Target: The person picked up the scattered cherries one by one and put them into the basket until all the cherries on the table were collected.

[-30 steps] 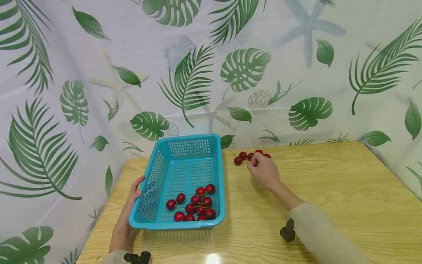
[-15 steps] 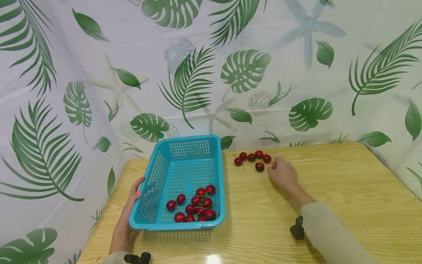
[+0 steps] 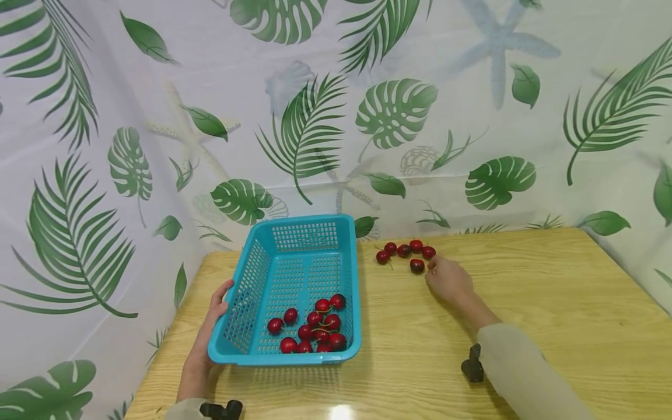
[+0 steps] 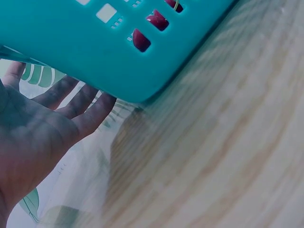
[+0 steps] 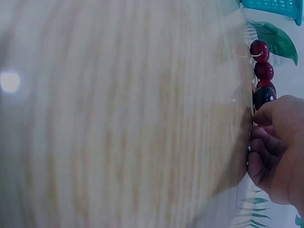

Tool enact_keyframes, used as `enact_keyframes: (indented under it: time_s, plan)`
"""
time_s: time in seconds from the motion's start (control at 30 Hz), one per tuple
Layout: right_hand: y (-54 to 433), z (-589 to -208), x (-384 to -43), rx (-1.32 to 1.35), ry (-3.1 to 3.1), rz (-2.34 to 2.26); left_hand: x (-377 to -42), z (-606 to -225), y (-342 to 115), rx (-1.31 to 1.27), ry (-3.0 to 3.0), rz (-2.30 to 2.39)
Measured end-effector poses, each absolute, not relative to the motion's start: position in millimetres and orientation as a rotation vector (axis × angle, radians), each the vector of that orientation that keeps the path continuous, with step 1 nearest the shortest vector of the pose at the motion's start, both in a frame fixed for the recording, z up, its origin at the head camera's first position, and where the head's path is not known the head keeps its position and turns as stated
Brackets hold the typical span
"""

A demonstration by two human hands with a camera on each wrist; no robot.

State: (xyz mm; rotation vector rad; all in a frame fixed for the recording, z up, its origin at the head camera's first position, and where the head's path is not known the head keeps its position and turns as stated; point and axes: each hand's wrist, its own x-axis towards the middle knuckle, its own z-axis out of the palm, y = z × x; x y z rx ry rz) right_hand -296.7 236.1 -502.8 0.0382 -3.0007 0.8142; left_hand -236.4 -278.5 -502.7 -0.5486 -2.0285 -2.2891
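My left hand [image 3: 211,315] holds the left side of the blue plastic basket [image 3: 283,359]. In the left wrist view the fingers [image 4: 88,107] reach up to the basket wall, which hides their tips. Several red cherries [image 3: 321,334] lie inside, mostly toward the near right corner. Another small group of cherries [image 3: 403,250] is on the table near the wall. Closest to my right hand [image 3: 450,281] is a dark cherry [image 3: 417,266], a little in front of that group. The right hand's fingers are curled, thumb tip right beside the cherry; I cannot tell whether they pinch its stem.
The wood-grain table [image 3: 525,303] extends to the right and toward me. A white cloth [image 3: 472,122] printed with green leaves and starfish hangs behind and at the left. Both sleeves carry small black devices [image 3: 472,363].
My right hand came off the back cherries to the right, leaving one dark cherry in front of them, then edged back toward it. The left hand and basket stayed put.
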Motion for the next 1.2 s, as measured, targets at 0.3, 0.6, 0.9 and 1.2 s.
enact_keyframes:
  time_s: [0.3,0.6,0.9,1.2]
  plan:
    - [225,-499,-297,0.288,-2.988,0.806,-233,-497,-278,-0.542,-2.034,-2.269]
    - [224,-500,-301,0.230,-2.967,0.781,-234,-498,-279,-0.556,-2.029,-2.258]
    - [221,-496,-306,0.360,-3.095,0.668,-233,-499,-278,-0.542,-2.060,-2.236]
    - [224,-493,-312,0.419,-3.152,0.665,-232,-498,-276,-0.527,-2.057,-2.252]
